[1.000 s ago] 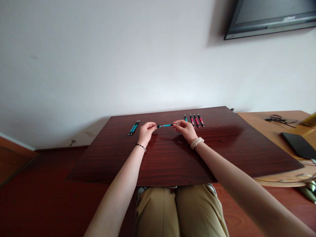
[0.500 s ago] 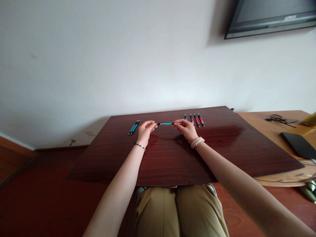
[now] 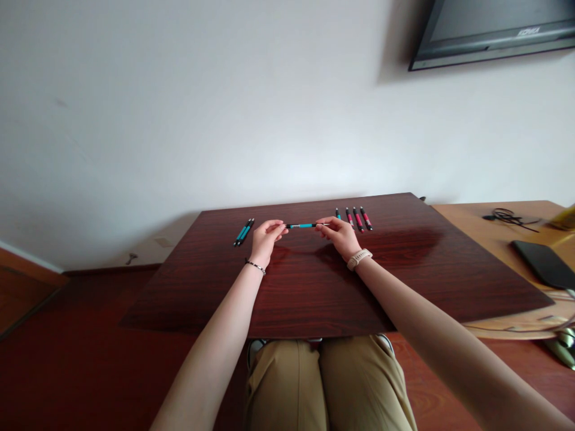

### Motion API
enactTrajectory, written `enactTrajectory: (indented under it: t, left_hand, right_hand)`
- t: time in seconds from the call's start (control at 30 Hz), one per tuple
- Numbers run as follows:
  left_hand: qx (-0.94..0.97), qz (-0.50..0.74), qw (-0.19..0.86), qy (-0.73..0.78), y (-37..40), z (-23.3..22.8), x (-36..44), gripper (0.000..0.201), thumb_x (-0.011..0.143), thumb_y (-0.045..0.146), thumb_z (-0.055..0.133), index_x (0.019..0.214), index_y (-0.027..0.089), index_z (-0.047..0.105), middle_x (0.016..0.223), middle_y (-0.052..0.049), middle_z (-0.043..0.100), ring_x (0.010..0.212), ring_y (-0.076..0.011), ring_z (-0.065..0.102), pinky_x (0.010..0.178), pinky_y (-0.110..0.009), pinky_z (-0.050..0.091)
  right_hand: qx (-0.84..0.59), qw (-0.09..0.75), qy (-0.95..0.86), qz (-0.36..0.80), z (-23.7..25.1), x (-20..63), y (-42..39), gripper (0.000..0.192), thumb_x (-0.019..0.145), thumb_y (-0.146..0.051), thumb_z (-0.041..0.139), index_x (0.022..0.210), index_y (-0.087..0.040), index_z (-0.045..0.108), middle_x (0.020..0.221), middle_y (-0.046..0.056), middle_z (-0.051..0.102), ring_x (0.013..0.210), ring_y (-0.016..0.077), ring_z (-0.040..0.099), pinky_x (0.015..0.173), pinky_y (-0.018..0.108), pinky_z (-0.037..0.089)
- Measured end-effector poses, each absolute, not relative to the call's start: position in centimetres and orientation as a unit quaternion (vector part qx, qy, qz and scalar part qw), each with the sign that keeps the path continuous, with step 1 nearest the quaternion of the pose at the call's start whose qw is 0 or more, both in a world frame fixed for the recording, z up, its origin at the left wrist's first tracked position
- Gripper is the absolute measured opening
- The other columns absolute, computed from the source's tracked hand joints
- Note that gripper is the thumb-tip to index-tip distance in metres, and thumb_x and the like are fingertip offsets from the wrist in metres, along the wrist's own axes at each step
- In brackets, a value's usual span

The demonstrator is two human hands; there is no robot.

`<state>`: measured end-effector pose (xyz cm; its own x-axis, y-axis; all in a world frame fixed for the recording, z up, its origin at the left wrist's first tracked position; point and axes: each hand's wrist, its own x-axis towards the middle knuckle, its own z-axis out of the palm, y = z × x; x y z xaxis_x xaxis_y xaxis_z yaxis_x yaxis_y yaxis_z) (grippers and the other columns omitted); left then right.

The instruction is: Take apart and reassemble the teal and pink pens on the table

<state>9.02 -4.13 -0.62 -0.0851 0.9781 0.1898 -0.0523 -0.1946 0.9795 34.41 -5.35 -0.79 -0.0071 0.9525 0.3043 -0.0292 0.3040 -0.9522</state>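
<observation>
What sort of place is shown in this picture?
Probably a room in a home or small office: a wall-mounted television, a dark table with pens, and a lighter table beside it.

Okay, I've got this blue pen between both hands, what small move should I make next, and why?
I'd probably ease the right hand off the blue pen: the left hand holds its other end, and two more blue pens lie just left of that hand.

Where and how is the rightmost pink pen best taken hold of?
Probably pinch the rightmost pink pen across its middle, from above and right: it lies flat, its slim barrel running roughly front to back, with another pink pen close on its left.
</observation>
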Motion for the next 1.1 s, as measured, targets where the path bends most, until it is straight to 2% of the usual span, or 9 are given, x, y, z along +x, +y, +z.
enactTrajectory:
  t: [0.37, 0.63, 0.9, 1.1]
  left_hand:
    - [0.525, 0.581, 0.425, 0.455, -4.2, -0.5, 8.6, 0.042, 0.078, 0.049, 0.089, 0.103, 0.019, 0.075, 0.103, -0.011, 0.082, 0.097, -0.0268, 0.081, 0.075, -0.03, 0.054]
    - [0.492, 0.611, 0.436, 0.441, -4.3, -0.4, 8.7, 0.041, 0.073, 0.045, 0.094, 0.101, 0.018, 0.079, 0.098, -0.009, 0.08, 0.092, -0.0217, 0.078, 0.077, -0.028, 0.051]
    - [0.376, 0.632, 0.584, 0.344, -4.0, -0.2, 8.9, 0.038, 0.067, 0.033, 0.101, 0.092, 0.019, 0.078, 0.09, -0.001, 0.075, 0.083, -0.0104, 0.069, 0.073, -0.022, 0.051]
    - [0.343, 0.592, 0.685, 0.249, -4.8, 0.6, 9.0, 0.035, 0.071, 0.029, 0.1, 0.097, 0.021, 0.078, 0.09, 0.0, 0.072, 0.082, -0.0095, 0.066, 0.07, -0.021, 0.052]
  right_hand:
    - [-0.403, 0.558, -0.567, 0.452, -0.9, 34.6, -5.4, 0.046, 0.077, -0.06, 0.088, 0.098, -0.02, 0.08, 0.089, 0.008, 0.08, 0.07, 0.0176, 0.065, 0.064, 0.031, 0.051]
    - [-0.398, 0.529, -0.588, 0.464, -1.0, 34.3, -5.6, 0.048, 0.08, -0.063, 0.086, 0.097, -0.019, 0.078, 0.088, 0.01, 0.082, 0.067, 0.0171, 0.065, 0.062, 0.03, 0.052]
    - [-0.387, 0.516, -0.607, 0.465, -0.6, 34.2, -5.8, 0.046, 0.085, -0.063, 0.081, 0.097, -0.019, 0.076, 0.089, 0.009, 0.082, 0.067, 0.017, 0.064, 0.065, 0.031, 0.053]
    - [-0.345, 0.506, -0.622, 0.488, -0.2, 34.1, -6.2, 0.046, 0.084, -0.063, 0.083, 0.099, -0.021, 0.073, 0.09, 0.008, 0.082, 0.067, 0.0164, 0.064, 0.065, 0.031, 0.052]
